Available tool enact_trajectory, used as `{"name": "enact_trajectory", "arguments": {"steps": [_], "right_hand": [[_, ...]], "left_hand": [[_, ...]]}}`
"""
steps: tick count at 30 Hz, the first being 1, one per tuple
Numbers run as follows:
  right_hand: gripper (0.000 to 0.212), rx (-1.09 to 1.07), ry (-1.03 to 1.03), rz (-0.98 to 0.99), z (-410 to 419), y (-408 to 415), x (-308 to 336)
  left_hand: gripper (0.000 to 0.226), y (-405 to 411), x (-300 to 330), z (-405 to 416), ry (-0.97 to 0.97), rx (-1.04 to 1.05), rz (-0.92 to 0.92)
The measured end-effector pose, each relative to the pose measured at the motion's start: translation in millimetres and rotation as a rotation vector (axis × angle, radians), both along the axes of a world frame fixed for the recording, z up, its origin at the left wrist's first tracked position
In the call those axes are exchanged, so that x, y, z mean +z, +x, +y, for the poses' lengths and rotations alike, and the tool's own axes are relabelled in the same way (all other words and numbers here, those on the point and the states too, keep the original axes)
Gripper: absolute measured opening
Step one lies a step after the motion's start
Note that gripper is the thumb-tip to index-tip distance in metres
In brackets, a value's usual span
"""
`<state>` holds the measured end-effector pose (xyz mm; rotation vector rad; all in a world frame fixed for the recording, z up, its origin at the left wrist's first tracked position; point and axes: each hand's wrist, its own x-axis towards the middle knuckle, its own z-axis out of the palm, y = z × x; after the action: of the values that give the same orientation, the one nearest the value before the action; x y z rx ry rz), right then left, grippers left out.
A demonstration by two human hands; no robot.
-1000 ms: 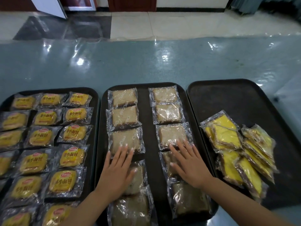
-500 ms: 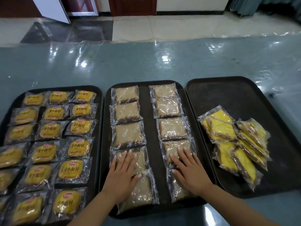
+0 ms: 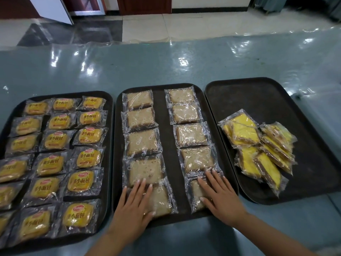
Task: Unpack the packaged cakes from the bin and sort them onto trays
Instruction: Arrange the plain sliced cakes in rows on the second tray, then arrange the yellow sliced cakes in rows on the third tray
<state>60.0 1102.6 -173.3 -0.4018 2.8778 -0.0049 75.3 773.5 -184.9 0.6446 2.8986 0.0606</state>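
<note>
Three dark trays lie side by side. The middle tray point(image 3: 171, 143) holds two columns of brown cakes in clear wrappers. My left hand point(image 3: 133, 204) lies flat, fingers straight, on the nearest cake of the left column point(image 3: 162, 200). My right hand point(image 3: 219, 196) lies flat on the nearest cake of the right column point(image 3: 193, 193). The left tray point(image 3: 108, 137) is filled with rows of yellow-labelled small breads point(image 3: 88, 133). On the right tray point(image 3: 258, 97) sits a loose pile of yellow cakes point(image 3: 258, 145). No bin is in view.
The trays rest on a glossy blue-grey table point(image 3: 166, 67) covered with clear plastic film. Beyond its far edge lies a tiled floor point(image 3: 184, 24). The far half of the right tray is bare.
Both hands have slid toward me along the two columns of brown cakes, from the middle packs to the nearest ones. The camera has tilted, showing the trays' near edges.
</note>
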Motion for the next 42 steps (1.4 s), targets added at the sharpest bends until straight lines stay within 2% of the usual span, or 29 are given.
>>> {"name": "enact_trajectory", "arguments": {"steps": [7,19,23,25,28,30,33,39,42], "right_hand": [[0.056,-0.031,0.058,0.023,-5,4,-2],[0.056,-0.088,0.086,-0.117,-8,4,6],[0.063,-0.026,0.060,-0.059,-13,4,23],[0.061,-0.052,0.053,-0.009,-14,9,31],[0.056,-0.136,0.054,-0.065,-8,9,45],[0.056,-0.126,0.040,0.012,2,5,55],[0.061,-0.134,0.042,0.058,19,-5,76],[0.077,-0.169,-0.008,0.159,81,-33,85],[0.087,-0.173,-0.057,0.130,119,-47,87]], "left_hand": [[0.069,-1,7,-15,-0.032,-0.091,-0.002],[0.069,-4,15,-12,-0.082,-0.102,-0.026],[0.067,-13,28,-4,-0.043,-0.075,-0.004],[0.064,-20,37,4,-0.031,-0.074,-0.006],[0.066,-33,55,22,-0.029,-0.097,0.009],[0.067,-41,67,36,-0.023,-0.131,0.040],[0.067,-58,86,60,-0.003,-0.152,0.119],[0.068,-84,114,117,0.060,-0.153,0.161],[0.069,-98,119,153,-0.032,-0.147,0.111]]}}
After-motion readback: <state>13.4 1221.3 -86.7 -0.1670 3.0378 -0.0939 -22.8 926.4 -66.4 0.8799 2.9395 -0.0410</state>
